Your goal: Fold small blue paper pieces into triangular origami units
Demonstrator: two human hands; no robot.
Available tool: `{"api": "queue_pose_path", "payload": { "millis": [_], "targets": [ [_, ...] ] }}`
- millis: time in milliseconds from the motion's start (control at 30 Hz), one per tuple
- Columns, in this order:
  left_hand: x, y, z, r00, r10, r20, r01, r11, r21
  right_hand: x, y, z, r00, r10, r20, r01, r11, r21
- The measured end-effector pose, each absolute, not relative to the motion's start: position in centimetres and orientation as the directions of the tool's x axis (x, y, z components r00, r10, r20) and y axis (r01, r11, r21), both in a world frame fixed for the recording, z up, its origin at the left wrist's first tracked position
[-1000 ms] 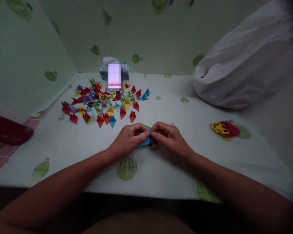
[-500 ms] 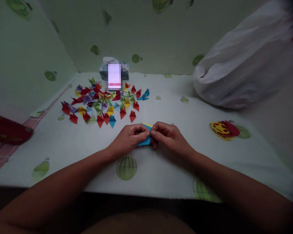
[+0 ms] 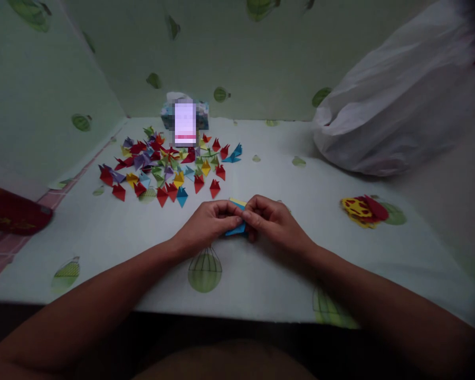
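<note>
A small piece of blue origami paper [image 3: 236, 229], with a pale yellow strip along its far edge, is pinched between my two hands above the white table. My left hand [image 3: 209, 222] grips its left side with thumb and bent fingers. My right hand [image 3: 272, 220] closes on the right side, its thumb tip almost meeting the left thumb. Much of the paper, including its folds, is hidden behind my fingers. Beyond my left hand lie many small folded paper figures [image 3: 168, 171] in red, blue, yellow, green and purple; a blue one [image 3: 182, 196] is among the nearest.
A lit phone [image 3: 185, 124], blurred out, leans on a tissue box [image 3: 203, 117] at the back. The white plastic bag [image 3: 376, 116] bulges at the right. Yellow and red cut-outs [image 3: 358, 208] lie below it. At the left edge is a red object [image 3: 16, 211].
Both hands keep their pinch and have shifted only very slightly. Less of the blue paper shows at its lower left, and its lower edge now looks slanted.
</note>
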State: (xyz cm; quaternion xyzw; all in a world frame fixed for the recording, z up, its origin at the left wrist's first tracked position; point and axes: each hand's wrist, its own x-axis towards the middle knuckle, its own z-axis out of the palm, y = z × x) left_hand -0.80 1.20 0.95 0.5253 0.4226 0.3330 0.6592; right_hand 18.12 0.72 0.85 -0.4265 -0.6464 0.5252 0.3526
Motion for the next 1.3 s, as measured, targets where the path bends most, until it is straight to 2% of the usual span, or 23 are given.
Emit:
{"api": "queue_pose_path", "payload": {
  "millis": [167, 333, 500, 667, 1000, 1133, 1300],
  "targets": [
    [-0.94, 1.28, 0.93, 0.407, 0.901, -0.15, -0.022, 0.173, 0.985, 18.05, 0.66, 0.65, -0.334, 0.942, 0.036, 0.161, 0.095, -0.982],
    [-0.82, 1.3, 0.67, 0.402, 0.898, -0.176, -0.067, 0.22, 0.973, 18.06, 0.69, 0.65, -0.269, 0.958, 0.095, 0.164, 0.142, -0.976],
    [-0.77, 1.2, 0.73, 0.393, 0.908, -0.144, -0.07, 0.186, 0.98, 17.98, 0.77, 0.76, -0.261, 0.961, 0.096, 0.186, 0.147, -0.972],
    [-0.67, 1.13, 0.78, 0.399, 0.908, -0.125, -0.072, 0.167, 0.983, 17.9, 0.76, 0.69, -0.25, 0.964, 0.09, 0.136, 0.127, -0.983],
    [-0.5, 1.1, 1.11, 0.328, 0.937, -0.123, -0.055, 0.149, 0.987, 17.75, 0.36, 0.99, -0.201, 0.973, 0.111, 0.122, 0.137, -0.983],
    [-0.62, 1.1, 1.16, 0.333, 0.938, -0.097, -0.074, 0.128, 0.989, 17.63, 0.28, 0.87, -0.198, 0.975, 0.097, 0.077, 0.114, -0.991],
    [-0.68, 1.13, 0.82, 0.314, 0.949, 0.029, -0.056, -0.012, 0.998, 17.42, 0.41, 0.34, -0.178, 0.983, 0.052, -0.069, 0.041, -0.997]
  ]
}}
